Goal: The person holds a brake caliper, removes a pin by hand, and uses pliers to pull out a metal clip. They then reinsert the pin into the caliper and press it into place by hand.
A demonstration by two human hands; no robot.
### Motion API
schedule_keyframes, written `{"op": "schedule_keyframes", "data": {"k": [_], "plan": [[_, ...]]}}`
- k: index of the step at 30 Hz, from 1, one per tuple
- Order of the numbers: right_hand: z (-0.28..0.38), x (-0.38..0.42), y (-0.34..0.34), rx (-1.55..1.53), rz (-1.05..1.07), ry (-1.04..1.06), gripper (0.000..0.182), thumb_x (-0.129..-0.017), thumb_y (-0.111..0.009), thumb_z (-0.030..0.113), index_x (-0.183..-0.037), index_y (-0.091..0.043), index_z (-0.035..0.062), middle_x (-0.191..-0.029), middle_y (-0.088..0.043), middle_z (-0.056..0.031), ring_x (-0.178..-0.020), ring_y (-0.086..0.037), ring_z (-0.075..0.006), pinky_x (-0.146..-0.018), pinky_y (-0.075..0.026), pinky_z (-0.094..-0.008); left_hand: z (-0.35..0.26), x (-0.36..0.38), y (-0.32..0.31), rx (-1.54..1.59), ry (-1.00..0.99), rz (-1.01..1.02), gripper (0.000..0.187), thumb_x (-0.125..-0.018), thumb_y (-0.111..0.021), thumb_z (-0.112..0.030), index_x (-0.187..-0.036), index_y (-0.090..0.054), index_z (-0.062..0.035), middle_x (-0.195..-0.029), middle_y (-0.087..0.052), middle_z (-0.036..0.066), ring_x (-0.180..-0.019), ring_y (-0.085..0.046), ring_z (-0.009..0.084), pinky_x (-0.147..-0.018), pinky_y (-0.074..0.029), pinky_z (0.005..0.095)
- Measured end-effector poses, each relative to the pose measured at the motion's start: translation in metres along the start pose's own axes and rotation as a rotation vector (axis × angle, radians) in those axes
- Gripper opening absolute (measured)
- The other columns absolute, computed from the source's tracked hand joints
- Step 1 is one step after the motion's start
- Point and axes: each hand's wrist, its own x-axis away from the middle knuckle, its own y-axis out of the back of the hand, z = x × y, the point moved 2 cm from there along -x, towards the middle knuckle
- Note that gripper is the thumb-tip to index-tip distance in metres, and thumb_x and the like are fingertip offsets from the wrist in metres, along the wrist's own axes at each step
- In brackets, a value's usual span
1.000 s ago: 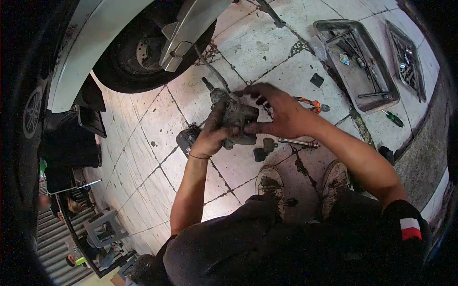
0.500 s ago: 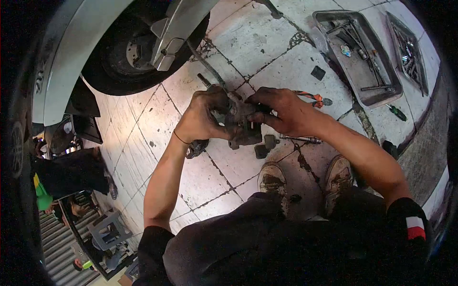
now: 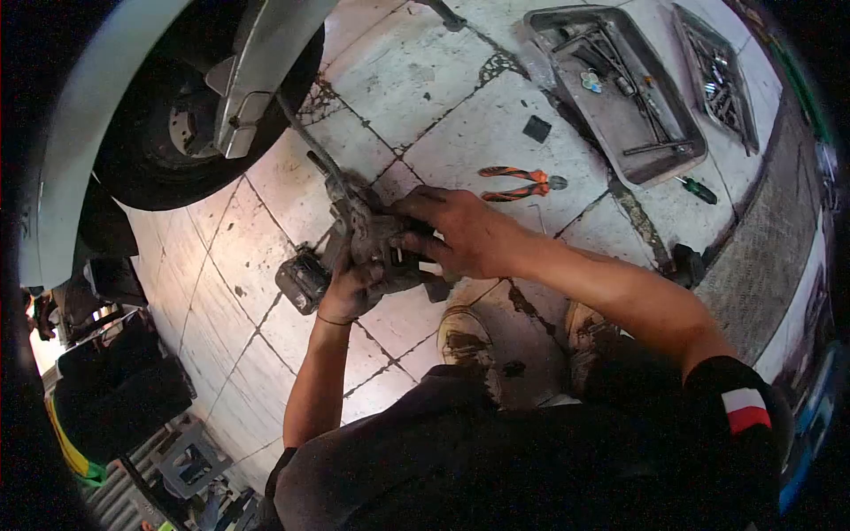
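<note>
A dirty brake caliper (image 3: 376, 232) hangs between my hands above the tiled floor, still joined to a dark hose (image 3: 304, 134) that runs up towards the wheel arch. My left hand (image 3: 347, 290) is wrapped round its near left side. On its right side, the blackened fingers of my right hand (image 3: 456, 232) and thumb grip the caliper's edge around its opening. Part of the caliper is hidden behind my fingers. Just left of my left hand lies a dark, bulky object (image 3: 303, 280) on the floor.
Orange-handled pliers (image 3: 522, 182) and a dark flat square (image 3: 537, 129) lie on the tiles. Farther right are a metal tray (image 3: 611, 164) of tools, a second tray (image 3: 717, 84) and a screwdriver (image 3: 698, 189). A tyre (image 3: 133, 168) stands at upper left.
My left hand has shifted from the caliper's upper left to its lower side, and the caliper has tilted. My right hand stays on it. The whole view has swung, uncovering the pliers.
</note>
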Motion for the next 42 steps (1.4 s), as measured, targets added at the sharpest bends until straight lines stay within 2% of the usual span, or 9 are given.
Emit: {"op": "schedule_keyframes", "data": {"k": [5,6,15,21,25,33,35,36,42], "plan": [[-0.053,0.012,0.022,0.029,-0.119,-0.121,0.036,-0.088,-0.070,0.024,-0.113,-0.058,0.0007,-0.110,-0.058,-0.0237,-0.099,-0.061,-0.0385,-0.088,-0.050,-0.0462,-0.004,0.005,-0.010,-0.388,-0.065,-0.011,0.087,-0.081,-0.074,-0.045,-0.146,-0.035,-0.0045,-0.134,-0.055,0.023,-0.104,-0.067,0.0317,-0.086,-0.060,0.0491],[-0.074,0.023,0.027,0.336,-0.083,-0.076,0.038,-0.085,-0.071,0.023,-0.114,-0.059,0.0013,-0.116,-0.057,-0.0236,-0.109,-0.057,-0.0389,-0.094,-0.047,-0.0475,-0.004,0.009,0.001,-0.198,-0.042,0.019,0.076,-0.082,-0.063,-0.003,-0.148,-0.026,-0.0003,-0.130,-0.057,0.021,-0.116,-0.062,0.0354,-0.097,-0.054,0.0467],[-0.128,0.047,0.046,0.662,0.160,-0.252,0.045,-0.078,-0.071,0.020,-0.120,-0.062,0.0072,-0.113,-0.059,-0.0209,-0.099,-0.057,-0.0400,-0.086,-0.049,-0.0451,0.013,0.014,0.026,-0.379,-0.165,-0.122,0.077,-0.082,-0.061,-0.007,-0.149,-0.025,0.0043,-0.133,-0.055,0.020,-0.117,-0.060,0.0304,-0.102,-0.048,0.0422],[-0.033,-0.013,0.085,-0.579,-0.423,-0.555,0.013,-0.082,-0.066,0.017,-0.081,-0.064,0.0045,-0.071,-0.060,-0.0117,-0.068,-0.062,-0.0218,-0.062,-0.050,-0.0346,-0.004,0.021,-0.002,-0.143,-0.161,-0.173,0.080,-0.083,-0.063,-0.012,-0.149,-0.022,0.0069,-0.128,-0.057,0.019,-0.115,-0.060,0.0278,-0.099,-0.049,0.0392],[0.030,-0.076,0.089,-0.328,-0.592,0.267,0.025,-0.092,-0.061,0.028,-0.094,-0.069,0.0045,-0.076,-0.067,-0.0075,-0.051,-0.058,-0.0146,-0.044,-0.045,-0.0273,-0.017,0.016,-0.017,-0.159,-0.124,-0.060,0.078,-0.084,-0.060,-0.013,-0.149,-0.020,0.0073,-0.126,-0.058,0.019,-0.111,-0.063,0.0282,-0.096,-0.052,0.0387],[0.091,-0.101,0.050,-1.077,0.006,0.396,0.040,-0.100,-0.042,0.027,-0.117,-0.060,-0.0043,-0.118,-0.063,-0.0208,-0.110,-0.065,-0.0350,-0.092,-0.058,-0.0475,-0.014,0.014,-0.009,-0.330,-0.242,-0.079,0.065,-0.084,-0.057,-0.031,-0.137,-0.044,0.0056,-0.120,-0.063,0.027,-0.090,-0.070,0.0308,-0.068,-0.062,0.0427],[0.092,-0.100,0.046,-0.812,0.005,0.067,0.038,-0.100,-0.043,0.025,-0.115,-0.061,-0.0053,-0.120,-0.063,-0.0216,-0.105,-0.068,-0.0337,-0.088,-0.060,-0.0450,-0.010,0.015,-0.004,-0.304,-0.267,-0.079,0.064,-0.084,-0.057,-0.029,-0.136,-0.045,0.0062,-0.120,-0.063,0.027,-0.090,-0.070,0.0308,-0.068,-0.062,0.0423],[0.082,-0.105,0.034,-0.735,-0.168,0.246,0.024,-0.094,-0.056,0.024,-0.092,-0.067,0.0022,-0.070,-0.064,-0.0062,-0.051,-0.060,-0.0130,-0.042,-0.043,-0.0247,-0.009,0.014,0.000,-0.328,-0.247,-0.100,0.064,-0.083,-0.057,-0.029,-0.135,-0.045,0.0066,-0.119,-0.063,0.026,-0.090,-0.070,0.0309,-0.068,-0.062,0.0422],[0.083,-0.110,0.026,-0.708,0.022,0.188,0.032,-0.096,-0.041,0.015,-0.109,-0.063,-0.0040,-0.111,-0.068,-0.0180,-0.097,-0.071,-0.0288,-0.086,-0.060,-0.0407,-0.021,0.018,-0.010,-0.307,-0.163,-0.071,0.066,-0.084,-0.058,-0.021,-0.138,-0.036,0.0092,-0.116,-0.063,0.020,-0.097,-0.067,0.0277,-0.080,-0.057,0.0388]]}}
